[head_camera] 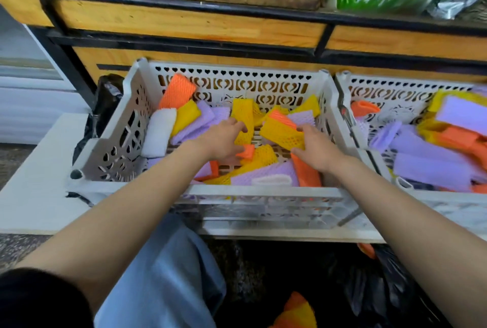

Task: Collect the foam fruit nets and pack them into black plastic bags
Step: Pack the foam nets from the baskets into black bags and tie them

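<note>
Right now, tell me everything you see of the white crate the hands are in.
The crate is white plastic, open-topped, its walls pierced with heart and scroll cut-outs. It sits level on a white ledge, its right side beside a second crate, a black bag by its left rear corner. Orange, yellow, purple and white foam nets lie loose inside. The left hand and right hand reach in, each gripping a yellow one.

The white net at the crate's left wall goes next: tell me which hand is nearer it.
Left. The left hand lies just right of the white net; the right hand is farther right, gripping a yellow net.
</note>
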`<state>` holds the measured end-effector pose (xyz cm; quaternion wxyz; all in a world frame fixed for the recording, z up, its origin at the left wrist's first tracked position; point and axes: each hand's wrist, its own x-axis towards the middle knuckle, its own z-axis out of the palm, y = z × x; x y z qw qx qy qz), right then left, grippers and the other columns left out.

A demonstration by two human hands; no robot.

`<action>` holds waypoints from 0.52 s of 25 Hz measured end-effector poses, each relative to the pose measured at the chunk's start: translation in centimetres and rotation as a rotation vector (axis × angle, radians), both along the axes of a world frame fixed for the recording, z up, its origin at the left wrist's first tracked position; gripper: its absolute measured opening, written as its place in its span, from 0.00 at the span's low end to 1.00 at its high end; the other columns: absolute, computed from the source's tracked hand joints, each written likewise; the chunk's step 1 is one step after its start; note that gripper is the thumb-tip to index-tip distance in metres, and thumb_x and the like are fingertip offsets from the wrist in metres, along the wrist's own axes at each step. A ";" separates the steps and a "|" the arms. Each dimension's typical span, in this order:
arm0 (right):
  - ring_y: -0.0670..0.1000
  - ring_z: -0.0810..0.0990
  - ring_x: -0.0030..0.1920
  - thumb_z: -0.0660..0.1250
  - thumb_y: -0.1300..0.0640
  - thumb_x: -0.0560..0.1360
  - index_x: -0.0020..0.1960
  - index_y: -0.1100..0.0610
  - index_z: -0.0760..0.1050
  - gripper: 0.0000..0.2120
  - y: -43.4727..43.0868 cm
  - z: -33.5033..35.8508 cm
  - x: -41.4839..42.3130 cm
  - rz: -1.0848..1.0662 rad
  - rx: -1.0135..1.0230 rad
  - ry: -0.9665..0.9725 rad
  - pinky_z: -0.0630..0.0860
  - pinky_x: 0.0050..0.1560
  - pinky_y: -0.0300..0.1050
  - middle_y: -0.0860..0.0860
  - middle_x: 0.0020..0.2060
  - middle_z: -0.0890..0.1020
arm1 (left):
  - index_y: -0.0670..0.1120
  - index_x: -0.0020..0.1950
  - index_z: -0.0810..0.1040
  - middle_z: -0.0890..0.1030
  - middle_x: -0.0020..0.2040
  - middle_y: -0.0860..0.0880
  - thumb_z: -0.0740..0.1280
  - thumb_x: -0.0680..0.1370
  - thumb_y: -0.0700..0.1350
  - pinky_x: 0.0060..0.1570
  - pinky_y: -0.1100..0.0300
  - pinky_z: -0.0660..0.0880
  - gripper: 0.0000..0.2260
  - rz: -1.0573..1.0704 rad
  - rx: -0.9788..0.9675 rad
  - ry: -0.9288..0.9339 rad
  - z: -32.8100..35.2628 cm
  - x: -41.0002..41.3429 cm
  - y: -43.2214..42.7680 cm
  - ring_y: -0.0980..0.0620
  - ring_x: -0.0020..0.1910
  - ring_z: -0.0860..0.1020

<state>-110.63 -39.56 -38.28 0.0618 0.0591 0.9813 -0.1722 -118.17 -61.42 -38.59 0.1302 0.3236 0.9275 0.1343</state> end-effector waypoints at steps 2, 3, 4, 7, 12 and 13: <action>0.59 0.65 0.70 0.67 0.53 0.76 0.73 0.62 0.57 0.32 0.8 -1.5 -1.5 0.002 0.012 -0.057 0.63 0.67 0.50 0.60 0.70 0.66 | 0.44 0.73 0.62 0.67 0.70 0.42 0.68 0.76 0.51 0.62 0.49 0.68 0.29 -0.049 -0.154 -0.083 -1.2 -1.5 0.2 0.42 0.67 0.68; 0.59 0.66 0.69 0.68 0.52 0.75 0.73 0.61 0.57 0.33 1.1 -2.1 -2.1 0.003 0.007 -0.087 0.64 0.68 0.51 0.60 0.70 0.66 | 0.45 0.73 0.61 0.68 0.69 0.42 0.69 0.75 0.53 0.62 0.51 0.68 0.31 -0.061 -0.217 -0.100 -1.6 -2.0 0.2 0.43 0.67 0.68; 0.59 0.67 0.69 0.69 0.51 0.74 0.73 0.61 0.57 0.34 1.3 -2.6 -2.5 -0.002 -0.002 -0.121 0.65 0.68 0.52 0.59 0.70 0.66 | 0.45 0.73 0.62 0.70 0.68 0.43 0.70 0.74 0.54 0.60 0.53 0.69 0.32 -0.056 -0.256 -0.111 -1.9 -2.4 0.2 0.43 0.65 0.70; 0.60 0.72 0.63 0.70 0.53 0.73 0.70 0.61 0.61 0.30 1.7 -3.3 -3.2 -0.026 0.004 -0.166 0.70 0.63 0.52 0.60 0.65 0.71 | 0.45 0.63 0.72 0.77 0.59 0.44 0.66 0.76 0.54 0.47 0.56 0.69 0.20 0.004 -0.213 -0.125 -2.6 -3.1 0.0 0.46 0.53 0.75; 0.60 0.78 0.52 0.60 0.60 0.78 0.60 0.62 0.72 0.13 0.9 -1.1 -2.6 -0.067 0.017 0.070 0.74 0.48 0.50 0.59 0.53 0.79 | 0.40 0.54 0.69 0.76 0.40 0.44 0.55 0.83 0.47 0.32 0.55 0.66 0.11 0.292 0.158 -0.014 -0.3 -2.8 0.2 0.47 0.36 0.72; 0.57 0.78 0.51 0.60 0.60 0.78 0.60 0.62 0.73 0.12 0.5 -0.2 -2.4 -0.103 -0.054 0.181 0.74 0.46 0.48 0.58 0.51 0.80 | 0.40 0.54 0.68 0.74 0.37 0.47 0.55 0.83 0.47 0.31 0.55 0.68 0.11 0.390 0.323 -0.005 0.7 -2.5 0.3 0.48 0.34 0.72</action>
